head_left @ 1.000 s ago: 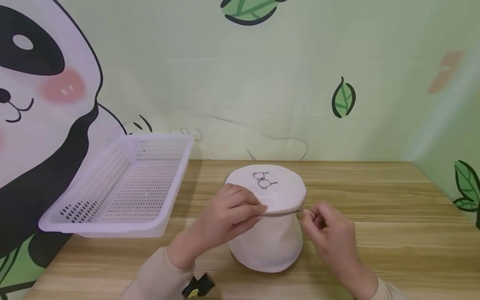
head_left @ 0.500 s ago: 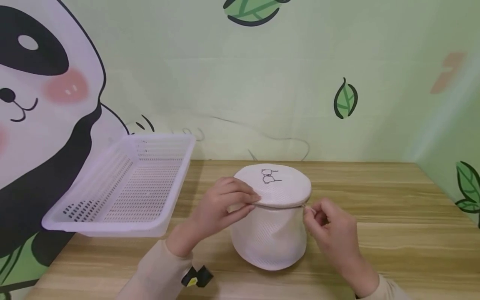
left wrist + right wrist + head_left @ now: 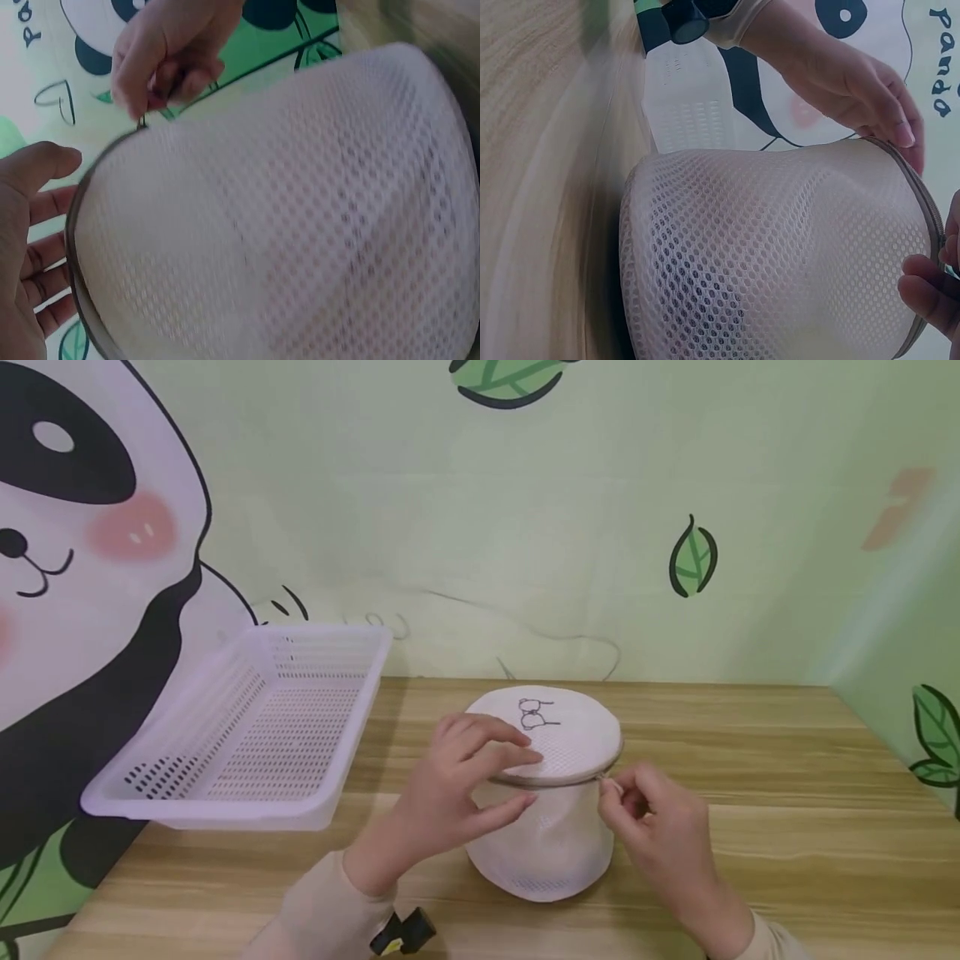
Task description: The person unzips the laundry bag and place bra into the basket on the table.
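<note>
While the head view shows the mesh laundry bag [image 3: 551,793] standing on the table [image 3: 750,827], the left hand [image 3: 457,785] steadies its rim with loosely spread fingers. In the wrist views the right hand [image 3: 161,56] pinches the zipper pull [image 3: 141,120]; the zip looks nearly closed.

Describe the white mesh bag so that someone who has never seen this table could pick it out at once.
On the wooden table, right of the white perforated basket, stands a round, drum-shaped white mesh bag. The left hand rests on its flat top and the right hand pinches the zipper pull at its rim. Only it bears a small black line drawing on top.
</note>
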`<action>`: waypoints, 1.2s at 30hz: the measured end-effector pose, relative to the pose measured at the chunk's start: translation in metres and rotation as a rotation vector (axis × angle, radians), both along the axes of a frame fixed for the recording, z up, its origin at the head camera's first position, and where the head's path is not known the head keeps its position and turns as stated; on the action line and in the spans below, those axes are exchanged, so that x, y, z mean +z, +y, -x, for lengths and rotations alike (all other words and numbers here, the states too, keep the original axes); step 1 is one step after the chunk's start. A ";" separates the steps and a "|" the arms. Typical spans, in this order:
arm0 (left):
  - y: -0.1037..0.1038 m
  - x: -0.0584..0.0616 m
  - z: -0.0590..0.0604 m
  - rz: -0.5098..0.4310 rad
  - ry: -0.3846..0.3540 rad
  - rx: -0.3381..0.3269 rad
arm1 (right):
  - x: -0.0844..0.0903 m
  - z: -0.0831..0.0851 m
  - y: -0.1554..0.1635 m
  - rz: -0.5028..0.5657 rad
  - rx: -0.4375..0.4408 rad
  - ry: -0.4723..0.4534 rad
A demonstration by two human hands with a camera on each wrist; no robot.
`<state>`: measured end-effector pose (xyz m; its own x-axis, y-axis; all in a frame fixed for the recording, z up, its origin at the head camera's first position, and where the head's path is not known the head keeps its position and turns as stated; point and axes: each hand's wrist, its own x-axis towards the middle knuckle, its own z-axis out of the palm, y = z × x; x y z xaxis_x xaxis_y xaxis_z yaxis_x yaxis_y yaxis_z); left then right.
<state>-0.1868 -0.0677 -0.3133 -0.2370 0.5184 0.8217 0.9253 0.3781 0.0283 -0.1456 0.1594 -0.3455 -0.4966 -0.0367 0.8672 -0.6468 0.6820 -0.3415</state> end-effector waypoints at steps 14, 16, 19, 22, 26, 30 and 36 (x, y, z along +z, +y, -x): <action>0.027 -0.003 -0.029 -0.041 0.088 0.111 | 0.001 -0.004 -0.007 -0.027 0.054 0.044; 0.030 -0.004 -0.029 -0.045 0.106 0.116 | 0.002 -0.006 -0.008 -0.033 0.065 0.042; 0.033 -0.006 -0.030 -0.045 0.119 0.124 | 0.001 -0.007 -0.009 -0.043 0.072 0.042; 0.035 -0.008 -0.030 -0.051 0.127 0.138 | 0.001 -0.009 -0.010 -0.057 0.067 0.036; 0.037 -0.012 -0.029 -0.074 0.166 0.154 | 0.000 -0.010 -0.013 -0.056 0.086 0.045; 0.039 -0.015 -0.026 -0.081 0.261 0.187 | -0.002 -0.010 -0.015 -0.051 0.133 0.081; 0.039 -0.018 -0.021 -0.069 0.383 0.224 | -0.004 -0.010 -0.017 -0.061 0.161 0.115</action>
<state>-0.1655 -0.0287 -0.3315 -0.0090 0.4300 0.9028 0.7693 0.5797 -0.2684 -0.1354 0.1423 -0.3498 -0.3777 -0.1614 0.9118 -0.7813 0.5840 -0.2202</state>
